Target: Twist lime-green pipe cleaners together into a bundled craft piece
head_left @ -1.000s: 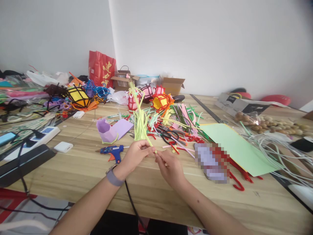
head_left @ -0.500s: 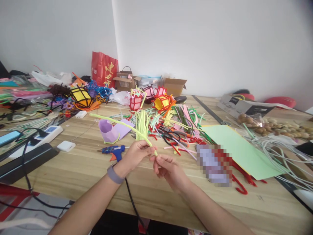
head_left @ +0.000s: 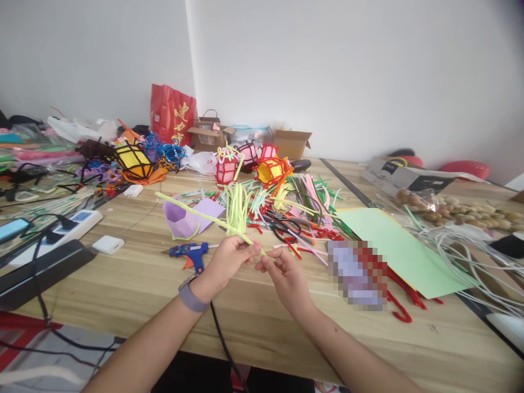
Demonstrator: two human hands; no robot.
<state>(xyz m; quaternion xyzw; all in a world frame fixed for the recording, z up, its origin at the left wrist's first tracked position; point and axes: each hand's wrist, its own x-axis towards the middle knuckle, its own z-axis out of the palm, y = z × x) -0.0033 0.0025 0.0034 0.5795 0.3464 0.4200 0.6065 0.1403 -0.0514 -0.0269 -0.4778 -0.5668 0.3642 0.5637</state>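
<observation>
A long yellow-green pipe cleaner (head_left: 196, 208) stretches from upper left down to my fingers. My left hand (head_left: 234, 257) pinches it near its lower right part, and my right hand (head_left: 286, 275) pinches its right end close by. Just beyond my hands lies a bundle of yellow-green pipe cleaners (head_left: 238, 210). To the left stands a purple paper cup-like form (head_left: 179, 218) with yellow-green trim at its base, beside a folded purple paper (head_left: 208, 210). A blue and orange glue gun (head_left: 189, 252) lies left of my left wrist.
Lantern-like pieces (head_left: 272, 170) in red, pink and yellow stand behind loose pipe cleaners and black-handled scissors (head_left: 286, 225). Green paper sheets (head_left: 403, 248) and white cables (head_left: 454, 251) lie to the right. At left are a power strip (head_left: 84, 221) and a white charger (head_left: 108, 244).
My right hand has risen slightly and its fingers have shifted on the end of the pipe cleaner. The pipe cleaner's end now points more to the right. The view has moved a little.
</observation>
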